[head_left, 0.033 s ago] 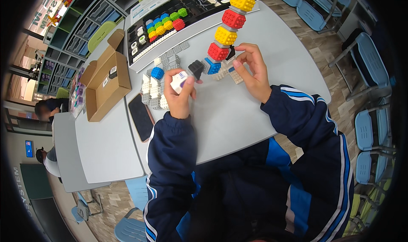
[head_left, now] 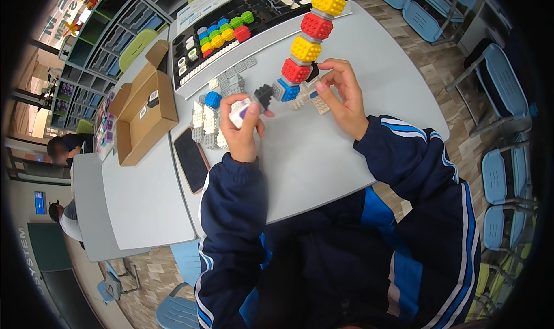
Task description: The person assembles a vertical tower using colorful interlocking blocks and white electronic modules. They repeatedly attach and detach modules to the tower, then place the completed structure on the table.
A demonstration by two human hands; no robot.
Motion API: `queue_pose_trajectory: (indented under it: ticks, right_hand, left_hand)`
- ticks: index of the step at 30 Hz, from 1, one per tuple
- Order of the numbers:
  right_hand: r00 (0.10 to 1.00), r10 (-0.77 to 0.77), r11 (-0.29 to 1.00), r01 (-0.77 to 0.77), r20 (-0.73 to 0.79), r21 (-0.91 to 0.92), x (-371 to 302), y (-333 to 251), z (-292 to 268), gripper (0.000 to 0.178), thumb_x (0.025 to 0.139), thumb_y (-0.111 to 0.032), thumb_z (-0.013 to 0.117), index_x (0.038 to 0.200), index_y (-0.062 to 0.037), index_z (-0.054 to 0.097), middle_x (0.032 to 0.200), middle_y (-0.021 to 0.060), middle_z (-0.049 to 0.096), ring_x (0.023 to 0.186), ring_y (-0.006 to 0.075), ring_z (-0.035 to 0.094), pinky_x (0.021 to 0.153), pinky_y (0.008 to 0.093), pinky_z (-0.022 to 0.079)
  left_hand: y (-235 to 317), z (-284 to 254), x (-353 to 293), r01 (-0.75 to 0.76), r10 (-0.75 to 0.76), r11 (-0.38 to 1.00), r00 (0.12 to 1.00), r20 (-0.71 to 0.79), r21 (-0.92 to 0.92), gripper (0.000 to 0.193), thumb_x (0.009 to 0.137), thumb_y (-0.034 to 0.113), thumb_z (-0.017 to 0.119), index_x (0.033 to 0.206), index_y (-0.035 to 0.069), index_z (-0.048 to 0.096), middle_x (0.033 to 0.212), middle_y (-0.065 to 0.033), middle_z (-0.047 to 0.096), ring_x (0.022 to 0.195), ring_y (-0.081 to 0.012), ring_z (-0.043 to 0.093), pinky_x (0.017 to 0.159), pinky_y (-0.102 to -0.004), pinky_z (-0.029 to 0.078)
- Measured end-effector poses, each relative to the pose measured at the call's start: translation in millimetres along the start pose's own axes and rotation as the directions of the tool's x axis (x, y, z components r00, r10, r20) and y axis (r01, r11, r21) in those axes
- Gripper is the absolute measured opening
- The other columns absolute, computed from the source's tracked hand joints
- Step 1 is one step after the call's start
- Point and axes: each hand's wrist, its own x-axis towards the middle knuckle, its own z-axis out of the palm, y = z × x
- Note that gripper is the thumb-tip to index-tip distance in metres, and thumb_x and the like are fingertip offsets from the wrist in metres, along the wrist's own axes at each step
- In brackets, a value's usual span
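My left hand is closed round a white block with a purple mark on it. A black studded piece juts from that block toward the tower, just short of its blue block. The block tower is a leaning column of red and yellow studded blocks with grey joints between them. Cream studded plates show at its foot, partly behind my right hand. The thumb and index finger of that hand pinch at a small black piece beside the lower red block; their exact contact is partly hidden.
A phone lies left of my left forearm. Grey and white studded pieces and a blue block sit beyond it. An open cardboard box and a large parts tray stand farther off. Chairs line the right.
My left hand has shifted slightly left and turned the white block with its black piece. The right hand and the tower have stayed almost still.
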Motion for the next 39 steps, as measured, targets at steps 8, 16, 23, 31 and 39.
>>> queue_pose_trajectory:
  ticks: [8, 16, 23, 31, 39]
  right_hand:
    - [1.0, -0.012, 1.0, 0.012, 0.002, 0.018, 4.9, 0.3, 0.5, 0.03, 0.09, -0.007, 0.058, 0.118, -0.0031, 0.05, 0.109, 0.0054, 0.046, 0.078, 0.0082, 0.054, 0.076, 0.0244, 0.042]
    - [1.0, -0.001, 1.0, 0.0, 0.003, 0.029, 5.5, 3.6, 0.9, 0.032, 0.089, -0.006, 0.06, 0.119, -0.0026, 0.048, 0.108, 0.0046, 0.047, 0.078, 0.0077, 0.054, 0.076, 0.0241, 0.042]
    - [1.0, 0.009, 0.999, -0.01, 0.021, 0.031, 5.1, 3.3, -0.2, 0.035, 0.088, -0.006, 0.06, 0.12, -0.002, 0.047, 0.108, 0.0037, 0.047, 0.078, 0.0071, 0.054, 0.076, 0.0238, 0.042]
    - [1.0, 0.004, 0.999, -0.005, 0.014, 0.037, 5.9, 3.3, 0.7, 0.033, 0.088, -0.006, 0.06, 0.119, -0.0025, 0.048, 0.107, 0.0048, 0.047, 0.078, 0.0073, 0.054, 0.077, 0.0238, 0.042]
    - [1.0, -0.003, 1.0, 0.003, 0.008, 0.017, 6.5, 2.7, -2.8, 0.033, 0.087, -0.006, 0.06, 0.118, -0.0033, 0.05, 0.107, 0.0054, 0.048, 0.077, 0.0082, 0.054, 0.076, 0.0242, 0.043]
  left_hand:
    - [2.5, -11.4, -1.5, 0.066, -0.067, 0.994, 0.998, -0.011, -0.088, 0.039, 0.1, 0.046, 0.04, 0.117, 0.012, 0.048, 0.065, -0.005, 0.054, 0.038, -0.0053, 0.033, 0.039, -0.0196, 0.025]
    - [5.3, -15.2, 3.9, 0.308, -0.289, 0.901, 0.951, 0.106, -0.307, 0.026, 0.098, 0.031, 0.051, 0.103, 0.005, 0.049, 0.079, -0.0133, 0.061, 0.042, -0.008, 0.041, 0.04, -0.02, 0.031]
    - [27.7, -2.0, -5.8, 0.193, -0.19, 0.979, 0.98, 0.053, -0.061, 0.02, 0.093, 0.018, 0.06, 0.1, 0.0, 0.055, 0.081, -0.0136, 0.064, 0.047, -0.0125, 0.054, 0.041, -0.0221, 0.042]
    - [18.4, 11.0, 11.9, -0.116, 0.144, 0.974, 0.98, -0.136, 0.193, 0.022, 0.083, 0.01, 0.073, 0.098, -0.002, 0.062, 0.079, -0.0047, 0.064, 0.053, -0.0069, 0.054, 0.044, -0.0201, 0.042]
    - [10.4, 27.4, 36.0, -0.101, 0.154, 0.965, 0.966, -0.207, 0.244, 0.023, 0.081, 0.022, 0.076, 0.089, 0.002, 0.065, 0.073, -0.0023, 0.063, 0.055, -0.0062, 0.053, 0.044, -0.0206, 0.042]
